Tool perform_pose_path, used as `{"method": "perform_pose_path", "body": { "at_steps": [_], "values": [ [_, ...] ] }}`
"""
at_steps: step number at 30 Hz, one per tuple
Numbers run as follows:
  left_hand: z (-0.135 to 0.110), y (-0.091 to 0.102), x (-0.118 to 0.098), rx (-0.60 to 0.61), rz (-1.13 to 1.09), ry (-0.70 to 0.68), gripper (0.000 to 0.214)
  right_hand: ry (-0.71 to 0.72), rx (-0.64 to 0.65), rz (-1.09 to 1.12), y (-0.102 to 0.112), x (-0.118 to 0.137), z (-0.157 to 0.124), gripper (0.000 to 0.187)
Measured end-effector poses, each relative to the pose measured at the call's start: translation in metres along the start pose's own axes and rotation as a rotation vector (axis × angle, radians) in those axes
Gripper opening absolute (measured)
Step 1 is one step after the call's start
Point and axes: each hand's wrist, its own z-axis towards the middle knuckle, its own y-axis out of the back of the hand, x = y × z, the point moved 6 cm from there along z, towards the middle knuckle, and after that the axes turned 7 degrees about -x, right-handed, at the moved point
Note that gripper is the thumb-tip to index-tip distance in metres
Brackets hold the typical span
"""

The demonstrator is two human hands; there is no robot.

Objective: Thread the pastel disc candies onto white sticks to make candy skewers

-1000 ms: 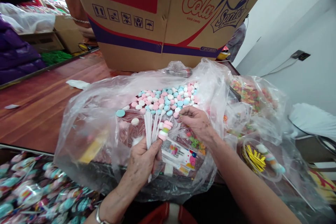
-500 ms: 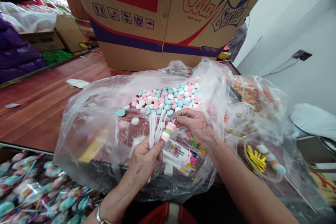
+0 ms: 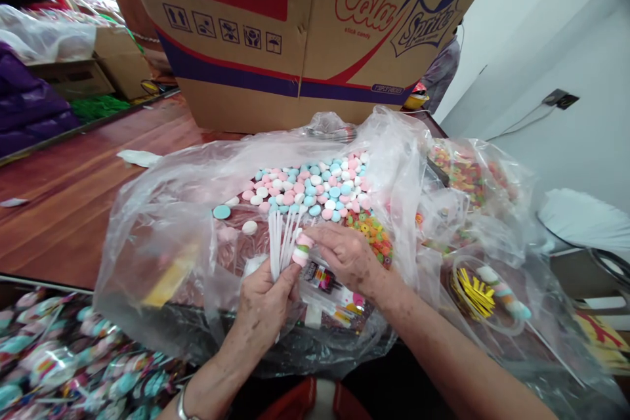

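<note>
My left hand [image 3: 266, 302] is closed round a fanned bunch of white sticks [image 3: 279, 243] and the lower end of a candy skewer [image 3: 302, 251]. Pink and white round sweets with a green ring between them are threaded on that skewer. At its top, the bent fingers of my right hand [image 3: 349, 254] press together against the uppermost sweet; the fingertips are partly hidden. Just beyond both hands lies a spread of pink, blue and white round sweets [image 3: 308, 187]. Beside my right hand are small orange, yellow and green ring gummies [image 3: 373, 233]. A printed packet [image 3: 322, 275] lies under my hands.
Clear plastic sheeting [image 3: 162, 230] covers much of the wooden table [image 3: 63, 210]. Behind stands a large cardboard box [image 3: 236, 65]. To the right are yellow twist ties [image 3: 475, 293] and a bag of gummies [image 3: 467, 177]. Wrapped sweets [image 3: 73, 354] fill the lower left.
My right hand has moved left and in to the top of the skewer; the small green piece at its fingertips no longer shows. More ring gummies are uncovered. My left hand keeps its hold.
</note>
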Motion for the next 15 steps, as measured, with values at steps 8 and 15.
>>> {"method": "perform_pose_path", "body": {
  "at_steps": [8, 15],
  "values": [
    [-0.003, 0.003, -0.010, -0.075, -0.160, -0.074, 0.033, -0.450, -0.225, -0.176, 0.041, -0.044, 0.028, 0.030],
    [-0.003, 0.006, -0.010, -0.112, -0.200, -0.066, 0.032, -0.389, 0.230, -0.776, 0.006, -0.048, 0.046, 0.027]
  ]
}}
